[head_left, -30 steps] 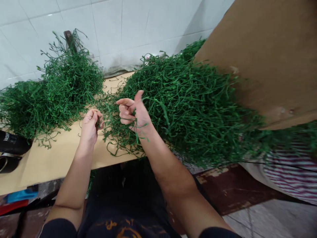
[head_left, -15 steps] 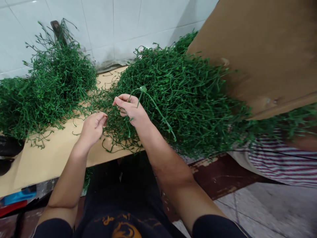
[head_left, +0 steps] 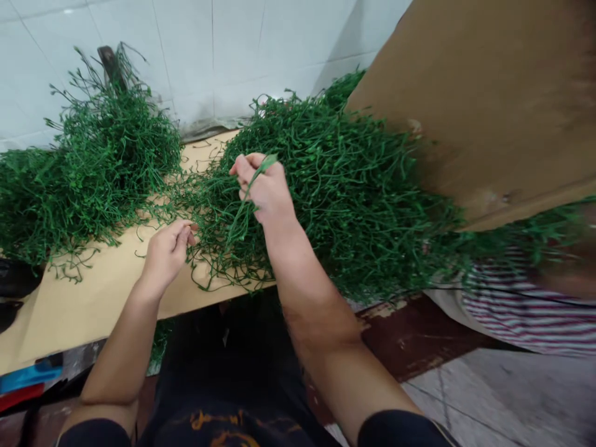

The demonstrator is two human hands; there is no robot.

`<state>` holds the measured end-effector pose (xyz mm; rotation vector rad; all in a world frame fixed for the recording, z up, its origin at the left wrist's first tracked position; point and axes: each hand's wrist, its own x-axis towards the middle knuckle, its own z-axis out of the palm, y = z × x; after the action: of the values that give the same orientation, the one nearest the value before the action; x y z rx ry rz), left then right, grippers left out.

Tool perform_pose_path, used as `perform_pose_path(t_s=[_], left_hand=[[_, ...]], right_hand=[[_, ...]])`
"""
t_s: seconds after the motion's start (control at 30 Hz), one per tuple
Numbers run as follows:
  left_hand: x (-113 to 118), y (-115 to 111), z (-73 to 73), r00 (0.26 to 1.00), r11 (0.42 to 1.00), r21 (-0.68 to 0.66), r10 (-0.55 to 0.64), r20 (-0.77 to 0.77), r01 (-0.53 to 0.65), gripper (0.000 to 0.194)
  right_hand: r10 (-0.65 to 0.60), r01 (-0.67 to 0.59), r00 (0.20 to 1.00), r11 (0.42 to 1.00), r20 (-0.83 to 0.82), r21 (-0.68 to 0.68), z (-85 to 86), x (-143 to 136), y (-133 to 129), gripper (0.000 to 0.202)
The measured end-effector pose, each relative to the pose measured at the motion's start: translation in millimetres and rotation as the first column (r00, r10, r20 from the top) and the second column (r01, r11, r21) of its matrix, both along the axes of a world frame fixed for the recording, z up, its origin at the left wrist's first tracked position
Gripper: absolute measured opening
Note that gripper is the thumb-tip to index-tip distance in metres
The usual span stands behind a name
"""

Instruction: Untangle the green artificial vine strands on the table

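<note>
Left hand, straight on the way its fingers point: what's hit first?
Most likely the loose tangle of thin, plastic-looking green stems on the flat tan cardboard-like sheet, just ahead of the left hand; depth is unclear, so it might pass above them.

1. Near the centre of the frame, your right hand is curled, with a light green strand lying across it; whether your fingers grip it is hard to tell.
2. Left of centre and lower, your left hand has thumb and fingertips drawn together above the tan cardboard.
3. A large heap of green stems fills the centre right, just beside your right hand.
4. At the left, a second green pile stands against the white tiled wall.
5. A brown cardboard panel slants across the upper right.
6. At the lower right edge you see striped fabric.
</note>
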<state>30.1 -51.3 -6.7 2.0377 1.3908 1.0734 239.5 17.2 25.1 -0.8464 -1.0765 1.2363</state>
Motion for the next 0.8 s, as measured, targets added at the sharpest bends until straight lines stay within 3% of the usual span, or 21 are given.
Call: perform_pose_path(t_s=[0.1,0.2,0.33,0.47,0.57,0.67,0.73,0.8], left_hand=[[-3,29,-4.9,0.988,0.993,0.075,0.095,-0.126,-0.086,0.034],[-2,42,1.5,0.989,0.979,0.163,0.136,-0.065,-0.124,0.046],[17,40,17.5,0.997,0.982,0.191,-0.006,0.081,-0.009,0.034],[45,41,22.7,0.984,0.978,0.11,-0.169,-0.059,0.175,0.019],[53,47,18.6,0.967,0.972,0.06,-0.22,-0.131,0.229,0.028],[53,44,15.2,0.97,0.969,0.143,-0.18,-0.162,0.203,0.028],[56,30,15.3,0.971,0.956,0.214,-0.168,-0.169,0.203,0.025],[62,6,17.2,0.936,0.905,0.262,-0.284,-0.209,0.334,0.02]], right_hand=[[0.063,-0.063,0.997,0.998,-0.035,0.001,1.4,-13,-12,0.033],[0.179,-0.178,0.984,0.984,-0.024,0.013,-5.6,-11,-17,0.034],[0.215,-0.215,0.977,0.977,0.01,0.013,-11.2,-5,-19,0.036],[0.209,-0.21,0.977,0.978,0.045,0.011,-7.9,-9,-22,0.037],[0.049,-0.055,0.992,0.997,0.12,0.051,-6.1,-16,-25,0.032],[-0.126,0.104,0.965,0.989,0.231,0.105,-8.6,-23,-21,0.029],[-0.239,0.205,0.924,0.969,0.299,0.141,-13.3,-22,-10,0.03],[-0.432,0.399,0.834,0.902,0.344,0.164,-18.7,-14,6,0.032]])
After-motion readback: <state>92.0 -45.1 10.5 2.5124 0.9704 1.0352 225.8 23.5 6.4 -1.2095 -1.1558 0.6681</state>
